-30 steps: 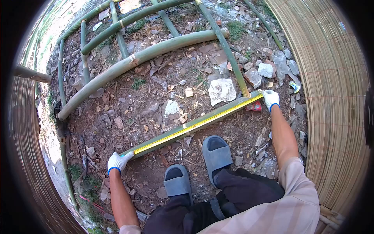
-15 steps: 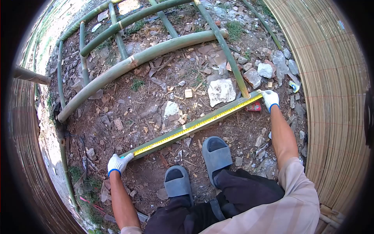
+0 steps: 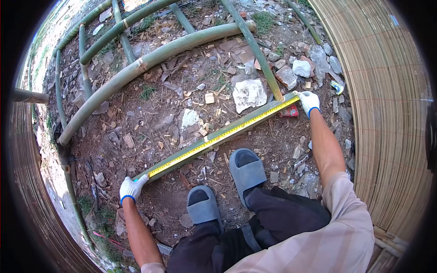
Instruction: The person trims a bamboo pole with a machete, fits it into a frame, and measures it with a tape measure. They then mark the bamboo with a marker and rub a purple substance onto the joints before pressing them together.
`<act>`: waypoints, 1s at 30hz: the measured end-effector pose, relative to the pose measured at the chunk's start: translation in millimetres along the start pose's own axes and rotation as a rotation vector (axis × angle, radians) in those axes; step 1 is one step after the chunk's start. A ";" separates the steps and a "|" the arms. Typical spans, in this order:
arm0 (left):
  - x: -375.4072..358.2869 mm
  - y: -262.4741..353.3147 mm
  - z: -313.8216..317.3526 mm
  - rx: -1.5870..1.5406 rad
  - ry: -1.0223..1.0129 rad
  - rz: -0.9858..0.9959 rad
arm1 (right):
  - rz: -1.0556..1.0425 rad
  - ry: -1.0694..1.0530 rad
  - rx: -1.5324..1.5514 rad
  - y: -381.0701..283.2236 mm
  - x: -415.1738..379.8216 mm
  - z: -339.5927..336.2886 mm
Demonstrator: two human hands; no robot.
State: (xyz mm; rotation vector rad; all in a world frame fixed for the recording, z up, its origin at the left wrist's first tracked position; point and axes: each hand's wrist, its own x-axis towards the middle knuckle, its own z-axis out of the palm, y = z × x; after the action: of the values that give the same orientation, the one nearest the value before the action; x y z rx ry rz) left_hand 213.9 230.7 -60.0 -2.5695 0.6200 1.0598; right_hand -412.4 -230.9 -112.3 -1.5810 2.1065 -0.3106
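Note:
A yellow tape measure (image 3: pixel 224 135) is stretched straight along a green bamboo pole (image 3: pixel 255 113) lying slantwise across the ground. At the lower left end my left hand (image 3: pixel 132 187), in a white glove with a blue cuff, is closed around the tape's end; a speck of teal shows by its fingers, the rest is covered. My right hand (image 3: pixel 309 102), gloved alike, pinches the tape's other end at the pole's upper right tip. Close to that hand, a thinner upright bamboo piece (image 3: pixel 261 61) meets the pole.
A curved bamboo pole (image 3: pixel 136 68) and several crosspieces form a frame ahead. Broken stones, among them a large white stone (image 3: pixel 249 95), and wood chips litter the dirt. A slatted bamboo screen (image 3: pixel 378 113) stands at right. My grey sandals (image 3: pixel 248 170) are just behind the pole.
The view has shifted slightly, so the frame, stones and pole appear a little higher and further left. Both hands keep their places at the tape's ends.

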 end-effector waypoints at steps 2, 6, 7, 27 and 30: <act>-0.6 1.0 -0.4 -0.009 0.004 -0.004 | -0.023 0.004 -0.017 5.6 4.1 2.6; -2.0 1.6 -1.3 -0.013 0.020 0.009 | -0.021 0.009 0.017 13.8 10.4 6.9; -1.0 0.8 -0.8 -0.012 0.017 0.010 | -0.022 0.011 0.025 17.7 14.0 8.9; 15.8 -17.7 -6.7 -0.082 -0.098 0.083 | -0.060 -0.130 0.132 54.8 50.5 0.9; 19.9 -27.6 -0.8 -0.131 -0.071 0.135 | -0.071 -0.118 0.129 59.3 54.4 2.6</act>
State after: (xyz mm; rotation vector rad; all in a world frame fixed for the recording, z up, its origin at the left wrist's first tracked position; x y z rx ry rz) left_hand 240.6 248.7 -71.0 -2.6175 0.7371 1.2690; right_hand -472.3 -264.0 -154.7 -1.5623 1.9055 -0.3610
